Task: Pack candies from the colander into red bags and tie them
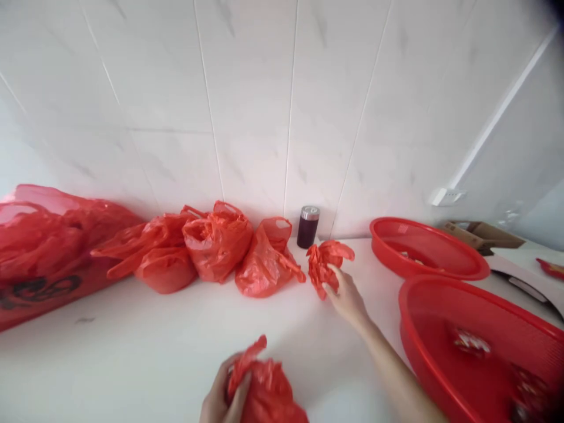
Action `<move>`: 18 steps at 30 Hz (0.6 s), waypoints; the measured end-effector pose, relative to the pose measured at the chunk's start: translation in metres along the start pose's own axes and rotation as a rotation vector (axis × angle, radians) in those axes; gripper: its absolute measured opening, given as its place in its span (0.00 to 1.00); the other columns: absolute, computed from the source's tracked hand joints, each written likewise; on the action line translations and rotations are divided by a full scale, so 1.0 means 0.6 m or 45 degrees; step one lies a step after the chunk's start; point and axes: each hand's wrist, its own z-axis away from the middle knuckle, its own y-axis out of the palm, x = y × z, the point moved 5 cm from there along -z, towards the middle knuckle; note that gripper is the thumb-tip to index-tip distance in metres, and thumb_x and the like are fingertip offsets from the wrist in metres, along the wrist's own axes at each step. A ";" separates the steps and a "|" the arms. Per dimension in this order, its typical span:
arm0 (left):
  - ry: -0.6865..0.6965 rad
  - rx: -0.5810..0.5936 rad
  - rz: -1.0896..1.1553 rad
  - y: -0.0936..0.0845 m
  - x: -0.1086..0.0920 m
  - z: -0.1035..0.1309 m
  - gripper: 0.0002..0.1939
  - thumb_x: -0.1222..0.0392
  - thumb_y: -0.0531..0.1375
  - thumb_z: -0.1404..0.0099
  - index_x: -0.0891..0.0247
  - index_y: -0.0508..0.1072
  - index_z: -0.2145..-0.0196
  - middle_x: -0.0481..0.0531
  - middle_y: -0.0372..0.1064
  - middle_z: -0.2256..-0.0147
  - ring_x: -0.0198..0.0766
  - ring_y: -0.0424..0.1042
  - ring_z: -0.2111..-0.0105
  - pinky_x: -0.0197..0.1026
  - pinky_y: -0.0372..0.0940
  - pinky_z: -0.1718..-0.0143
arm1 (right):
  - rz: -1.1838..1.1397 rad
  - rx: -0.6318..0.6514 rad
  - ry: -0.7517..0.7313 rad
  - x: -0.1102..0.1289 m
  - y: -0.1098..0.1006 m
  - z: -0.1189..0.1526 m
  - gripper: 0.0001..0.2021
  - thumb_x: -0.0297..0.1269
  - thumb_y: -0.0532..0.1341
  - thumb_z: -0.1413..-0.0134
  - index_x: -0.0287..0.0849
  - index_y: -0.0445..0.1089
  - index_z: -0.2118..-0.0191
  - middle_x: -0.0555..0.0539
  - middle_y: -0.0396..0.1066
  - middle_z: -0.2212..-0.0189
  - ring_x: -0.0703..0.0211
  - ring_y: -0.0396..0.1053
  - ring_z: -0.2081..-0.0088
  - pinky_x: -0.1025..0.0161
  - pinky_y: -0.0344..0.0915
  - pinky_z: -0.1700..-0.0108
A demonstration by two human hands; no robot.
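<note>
My left hand (222, 398) at the bottom centre grips a bunched red plastic bag (268, 388) low over the white counter. My right hand (346, 294) reaches forward and holds a small crumpled red bag (326, 261) just in front of a dark jar with a silver lid (308, 226). Three tied red bags (218, 241) sit in a row against the tiled wall, left of my right hand.
A big red bag with black print (39, 252) lies at the far left. Two round red mesh baskets stand at the right, one at the back (427, 249), one nearer (480, 346) with small wrapped items inside. A cardboard box (482, 234) sits behind them.
</note>
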 end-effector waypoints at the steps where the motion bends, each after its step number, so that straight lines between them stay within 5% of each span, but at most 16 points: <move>1: 0.018 0.038 -0.006 0.003 -0.017 0.006 0.23 0.42 0.58 0.40 0.59 0.69 0.53 0.56 0.76 0.59 0.50 0.74 0.57 0.47 0.67 0.53 | -0.018 -0.028 -0.040 0.015 -0.020 0.024 0.26 0.45 0.55 0.42 0.46 0.58 0.39 0.39 0.62 0.45 0.46 0.61 0.44 0.50 0.60 0.46; 4: 0.038 0.021 0.055 0.012 -0.056 0.018 0.22 0.44 0.58 0.38 0.62 0.67 0.54 0.56 0.75 0.62 0.46 0.74 0.62 0.45 0.68 0.58 | -0.267 -0.011 -0.093 0.081 -0.051 0.106 0.25 0.46 0.56 0.41 0.48 0.59 0.40 0.40 0.60 0.42 0.46 0.58 0.41 0.48 0.56 0.42; 8: 0.101 0.041 0.185 0.031 -0.083 0.031 0.18 0.48 0.59 0.37 0.60 0.65 0.54 0.54 0.73 0.62 0.42 0.73 0.63 0.42 0.67 0.62 | -0.908 0.761 0.100 0.180 0.010 0.233 0.16 0.48 0.59 0.43 0.46 0.65 0.52 0.45 0.70 0.56 0.55 0.70 0.59 0.60 0.67 0.57; 10: 0.137 -0.003 0.225 0.024 -0.086 0.030 0.16 0.50 0.61 0.38 0.60 0.65 0.57 0.52 0.72 0.64 0.40 0.73 0.65 0.40 0.67 0.63 | -1.100 0.904 0.176 0.202 0.032 0.272 0.13 0.48 0.59 0.43 0.43 0.67 0.61 0.49 0.70 0.67 0.59 0.69 0.67 0.64 0.66 0.65; 13: 0.171 -0.244 0.230 -0.027 -0.077 0.021 0.15 0.50 0.63 0.40 0.61 0.67 0.61 0.49 0.69 0.66 0.37 0.70 0.67 0.38 0.65 0.64 | -1.168 0.559 0.274 0.172 0.021 0.268 0.14 0.49 0.58 0.42 0.42 0.66 0.66 0.49 0.69 0.71 0.58 0.68 0.67 0.64 0.65 0.65; 15: 0.157 -0.437 0.181 -0.075 -0.064 0.016 0.17 0.49 0.63 0.41 0.62 0.69 0.59 0.50 0.70 0.64 0.38 0.70 0.65 0.38 0.65 0.62 | -1.176 0.286 0.341 0.134 -0.003 0.251 0.14 0.49 0.59 0.42 0.43 0.67 0.63 0.47 0.71 0.66 0.56 0.69 0.63 0.62 0.65 0.60; 18: 0.055 -0.568 0.162 -0.134 -0.037 0.019 0.21 0.48 0.64 0.42 0.61 0.71 0.55 0.52 0.73 0.61 0.42 0.72 0.59 0.43 0.64 0.55 | -1.293 0.088 0.483 0.084 -0.029 0.232 0.13 0.48 0.60 0.44 0.44 0.67 0.59 0.45 0.71 0.60 0.54 0.70 0.60 0.61 0.67 0.59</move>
